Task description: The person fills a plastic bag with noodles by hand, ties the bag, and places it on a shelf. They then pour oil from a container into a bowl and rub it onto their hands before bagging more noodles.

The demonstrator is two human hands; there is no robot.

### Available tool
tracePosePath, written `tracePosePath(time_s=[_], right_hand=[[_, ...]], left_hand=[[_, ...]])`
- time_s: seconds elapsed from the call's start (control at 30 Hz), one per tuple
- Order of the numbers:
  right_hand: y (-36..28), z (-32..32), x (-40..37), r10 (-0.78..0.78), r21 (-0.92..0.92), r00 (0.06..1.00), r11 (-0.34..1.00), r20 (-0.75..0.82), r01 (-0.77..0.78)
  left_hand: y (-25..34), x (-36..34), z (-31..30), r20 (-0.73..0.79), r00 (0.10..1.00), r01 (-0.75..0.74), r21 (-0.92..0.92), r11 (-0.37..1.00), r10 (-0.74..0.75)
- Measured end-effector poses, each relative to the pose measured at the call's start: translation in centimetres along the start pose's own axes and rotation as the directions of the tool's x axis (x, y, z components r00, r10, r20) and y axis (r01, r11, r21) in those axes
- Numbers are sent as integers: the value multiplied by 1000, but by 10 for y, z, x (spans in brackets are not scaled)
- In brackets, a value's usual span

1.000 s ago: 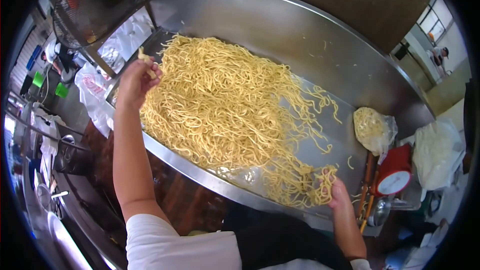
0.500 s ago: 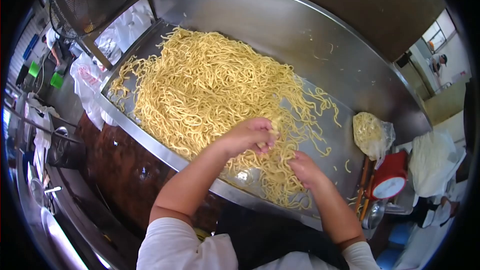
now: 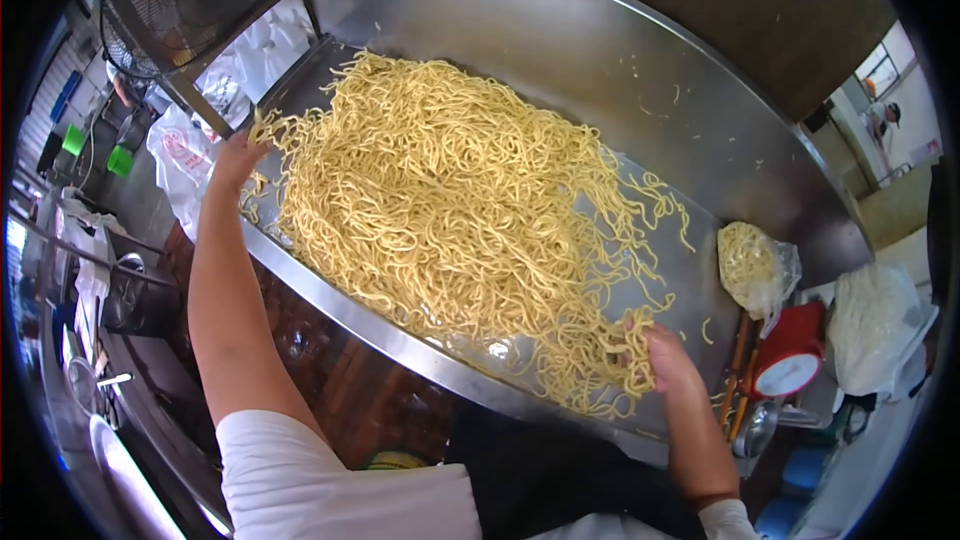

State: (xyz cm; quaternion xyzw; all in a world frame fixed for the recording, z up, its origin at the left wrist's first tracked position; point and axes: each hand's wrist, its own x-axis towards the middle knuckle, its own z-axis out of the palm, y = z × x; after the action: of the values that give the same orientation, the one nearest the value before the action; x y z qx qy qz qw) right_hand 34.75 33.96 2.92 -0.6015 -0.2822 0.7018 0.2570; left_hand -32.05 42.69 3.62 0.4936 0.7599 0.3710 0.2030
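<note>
A big heap of yellow noodles (image 3: 440,190) lies in a wide metal tray (image 3: 350,315) in front of me. At the tray's far left end, my left hand (image 3: 238,160) is closed on a few strands, its fingertips partly hidden. My right hand (image 3: 670,358) grips a small bunch of noodles at the heap's lower right corner, the strands looping out past the fingers.
Right of the tray stand a plastic bag of noodles (image 3: 745,265), a red scale (image 3: 797,345) and a stack of clear bags (image 3: 870,330). White plastic bags (image 3: 180,155) and a fan (image 3: 190,0) are at the left. A person (image 3: 880,125) appears far right.
My left hand has swung from the heap's lower middle to the tray's left end. My right hand has shifted slightly right and down, with noodles now raised in its fingers.
</note>
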Motion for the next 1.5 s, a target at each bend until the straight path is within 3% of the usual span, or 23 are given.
tracePosePath(time_s=[0.1,0.13,0.17,0.2,0.23,0.3,0.33,0.37,0.43,0.47,0.57,0.63,0.67,0.8,0.87,0.9,1.0,1.07,1.13,1.2,1.27,1.3,1.5], right_hand=[[1,-5,-2,18,58,1000,998,25,-20],[-2,-2,-5,16,63,999,998,29,-18],[-8,3,-10,10,81,1000,997,-4,-9],[-10,8,-13,6,98,999,995,-39,-3],[-9,10,-13,7,101,999,995,-38,-3],[-14,16,-13,-90,172,995,981,-33,95],[-21,21,-15,-99,166,995,981,-34,103],[-30,27,-20,-172,209,985,963,-5,169],[-42,29,-27,-260,261,966,931,-12,254],[-47,23,-32,-381,345,923,875,61,339],[-54,-12,-46,-543,421,840,759,-11,497],[-43,-37,-53,-506,328,853,790,-128,518],[-35,-45,-55,-453,248,871,837,-189,488],[-4,-44,-43,-602,-35,797,797,48,604],[2,-23,-38,-653,-28,739,746,166,665],[3,-21,-41,-662,-20,735,741,145,671],[3,-31,-47,-710,-232,684,646,167,728],[2,-49,-52,-589,-504,803,668,92,548],[7,-68,-54,-640,-441,768,681,32,585],[6,-93,-59,-687,-375,725,681,-33,629],[6,-123,-67,-633,84,752,752,-184,654],[4,-138,-73,-637,97,749,747,-181,658],[0,-210,-97,-621,228,738,703,-266,674]], left_hand=[[-2,-13,32,-202,978,126,385,914,-49],[-23,-9,66,-213,967,-59,338,939,137],[69,-57,88,-23,993,120,140,983,-118],[57,-70,136,198,980,84,-294,952,-26],[132,-122,154,482,872,168,-455,875,84],[174,-180,232,634,557,-227,-506,832,537],[198,-205,261,646,365,-76,-697,713,671],[220,-232,289,523,332,-31,-825,564,785],[258,-250,316,633,-45,271,-737,620,773],[259,-257,327,617,-85,269,-742,614,783],[257,-258,335,817,-88,154,-554,818,570],[234,-248,329,910,121,349,-413,841,397],[228,-240,327,927,170,283,-372,884,335],[274,-251,311,935,166,-44,-310,950,313],[281,-269,321,824,272,-36,-508,861,497],[297,-280,317,693,291,-266,-604,751,660],[312,-290,309,805,332,-50,-506,861,492],[309,-291,310,767,398,-127,-497,859,503],[300,-288,313,814,403,146,-508,849,418],[285,-290,324,787,491,143,-495,857,373],[264,-285,328,820,516,188,-392,901,249],[262,-289,327,783,594,201,-366,909,184],[296,-304,335,586,725,72,-587,806,362]])
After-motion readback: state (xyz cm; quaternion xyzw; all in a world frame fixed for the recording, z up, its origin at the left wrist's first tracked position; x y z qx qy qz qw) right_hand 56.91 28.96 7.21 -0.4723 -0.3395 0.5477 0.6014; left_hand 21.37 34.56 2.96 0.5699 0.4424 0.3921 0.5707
